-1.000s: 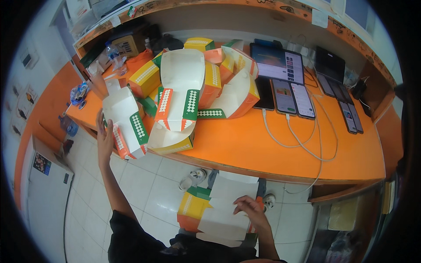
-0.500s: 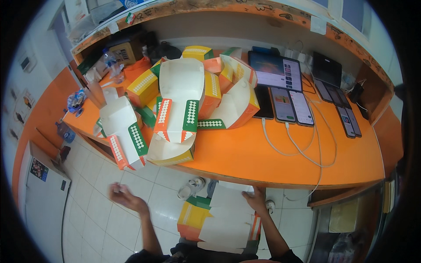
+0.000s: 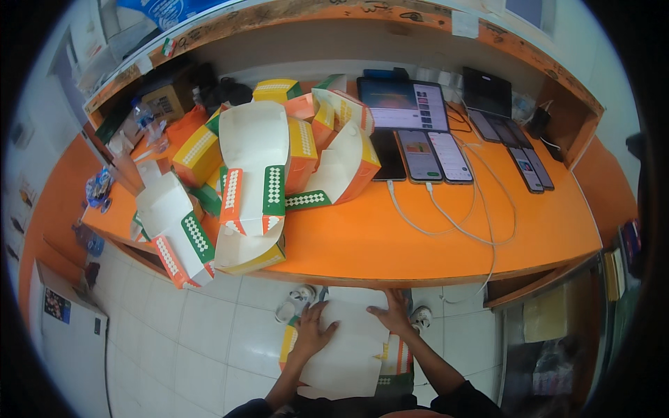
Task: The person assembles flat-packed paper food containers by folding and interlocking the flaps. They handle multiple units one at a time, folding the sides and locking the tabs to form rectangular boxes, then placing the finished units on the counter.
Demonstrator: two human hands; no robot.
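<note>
On my lap lies an unfolded cardboard box blank (image 3: 348,348), its plain white inside facing up. My left hand (image 3: 313,334) rests on its left side, fingers stretched forward and thumb apart. My right hand (image 3: 392,315) lies at the far right side of the same blank, thumb pointing inward over the white card, fingers extended toward the table edge. Under the blank, printed card in orange, yellow and green shows (image 3: 397,354). Ahead on the orange table stands a heap of folded boxes, the foremost an open box (image 3: 254,139) with white inside and patterned orange and green sides.
Another open box (image 3: 167,209) hangs over the front edge of the orange table (image 3: 390,244). Right of the heap are a tablet (image 3: 408,104), several phones (image 3: 421,157) and white charging cables (image 3: 432,233). A water bottle (image 3: 143,115) stands at the back left.
My left hand has come in from the left, over the floor, onto the white blank. My right hand has shifted slightly left on it. The view has turned somewhat to the right.
</note>
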